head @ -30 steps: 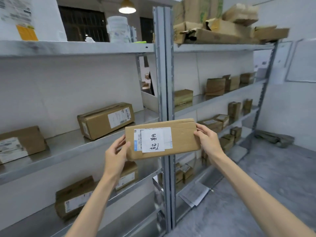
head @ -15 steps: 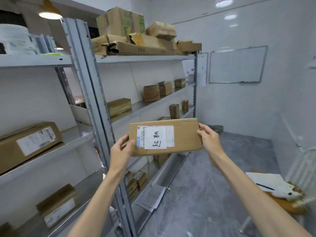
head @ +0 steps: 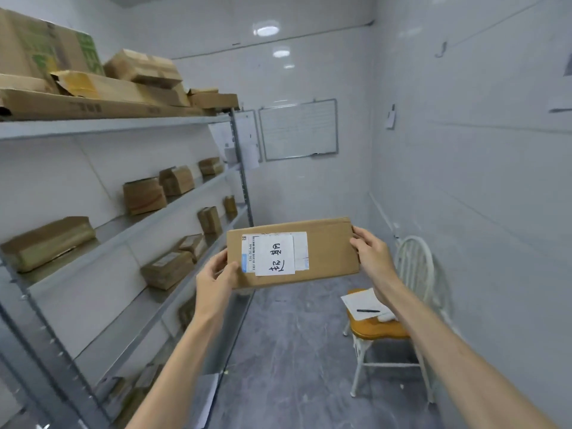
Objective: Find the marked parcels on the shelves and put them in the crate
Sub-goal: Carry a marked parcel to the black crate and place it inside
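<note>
Parcel [head: 328,252] of brown cardboard hangs in the air between your two hands, lying lengthwise with its broad face turned toward you. Your left hand [head: 215,275] grips the parcel's left end, thumb pressed on the front face and the fingers curled out of sight behind the cardboard. Your right hand [head: 373,258] clasps the opposite end, its fingers wrapped around the short edge. A white label [head: 274,254] sits on the front face nearer your left hand than your right; it is a handwritten slip stuck over a printed sticker with a barcode along the side closest to your left thumb. Out to the left of your left hand stand the metal shelves [head: 108,126], and brown boxes [head: 144,196] rest on several of their levels, all well apart from the parcel you hold. Below your right hand, partly hidden by your right forearm, a chair [head: 380,331] with a wooden seat and a white back stands near the wall. A sheet of paper [head: 359,300] lies on that seat with a pen [head: 367,311] on top of it. Above and beyond both hands, a whiteboard [head: 298,130] hangs on the far wall.
</note>
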